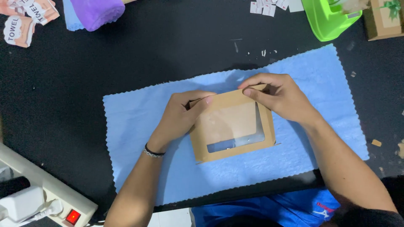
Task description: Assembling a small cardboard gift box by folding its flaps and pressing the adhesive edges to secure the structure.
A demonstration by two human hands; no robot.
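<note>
At 7 o'clock, nearest the camera, a white power strip (46, 191) with a lit red switch lies on the black table (54, 96), with a white plug adapter seated in it. At 6 o'clock, the edge of blue clothing (269, 210) shows below the table edge. At centre, a light blue cloth (139, 126) with scalloped edges lies flat on the table. A brown cardboard box (233, 126) with a clear window rests on this cloth, tilted slightly. The left hand (179, 115), with a dark band at the wrist, grips the box's 9 o'clock side; its thumb presses on the top face, fingers closed around the edge. The right hand (280, 96) pinches the box's upper flap at 12 o'clock between thumb and fingertips. Farther off, at 11 o'clock, a purple rolled cloth (97, 12) lies beside paper labels (25, 21). At 1 o'clock, a green tape dispenser (330, 19) sits next to a second brown box (385, 19) carrying a green bow, with small white label pieces (269, 7) close by.
</note>
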